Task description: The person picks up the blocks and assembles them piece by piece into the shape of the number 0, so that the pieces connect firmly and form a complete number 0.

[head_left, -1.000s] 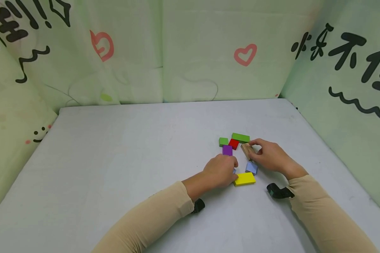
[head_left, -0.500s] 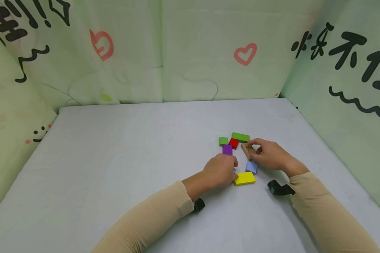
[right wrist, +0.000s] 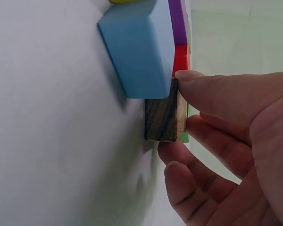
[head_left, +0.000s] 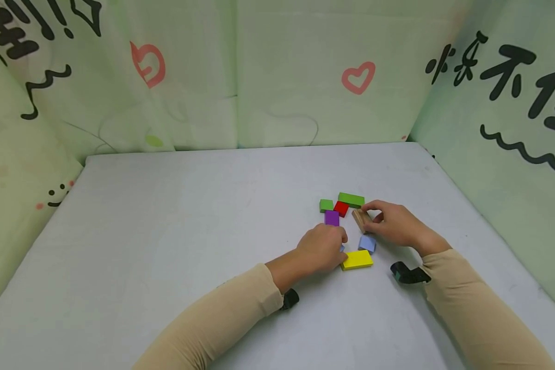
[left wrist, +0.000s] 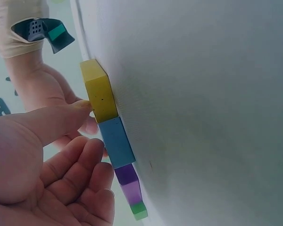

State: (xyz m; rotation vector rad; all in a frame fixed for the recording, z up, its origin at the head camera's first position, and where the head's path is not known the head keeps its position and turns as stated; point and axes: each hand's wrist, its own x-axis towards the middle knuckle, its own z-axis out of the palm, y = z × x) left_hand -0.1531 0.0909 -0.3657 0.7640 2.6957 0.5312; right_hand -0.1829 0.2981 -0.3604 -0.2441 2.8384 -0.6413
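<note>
A smooth white surface (head_left: pixel 166 241) is filling the lower part of the head view, its sides spreading toward the person. Pale green printed cloth (head_left: pixel 277 46) is hanging behind it and along both sides, showing two red heart outlines on the back panel, bold black characters and wavy lines toward the sides, and a small smiling face at the left.

Both forearms are reaching in from the near edge in beige sleeves (head_left: pixel 213 318), with black wrist devices (head_left: pixel 408 273) sitting at the cuffs. The right hand (head_left: pixel 400 226) is pinching a brown, striped wooden block (head_left: pixel 359 221) between thumb and fingers, above and right of centre on the surface; that block is slanting between a long green rectangular block (head_left: pixel 351 200) at its far end and a light blue block (head_left: pixel 367 243) at its near end. The left hand (head_left: pixel 321 249) is bending over the opposite side, its thumb touching a yellow rectangular block (head_left: pixel 357 260) and its other fingers curling close to a second light blue block (left wrist: pixel 116 142); whether they are pinching it, one cannot tell.

Beyond the left hand, a purple block (head_left: pixel 332 218), a red block (head_left: pixel 341 208) and a small green block (head_left: pixel 326 205) are lying clustered together.
</note>
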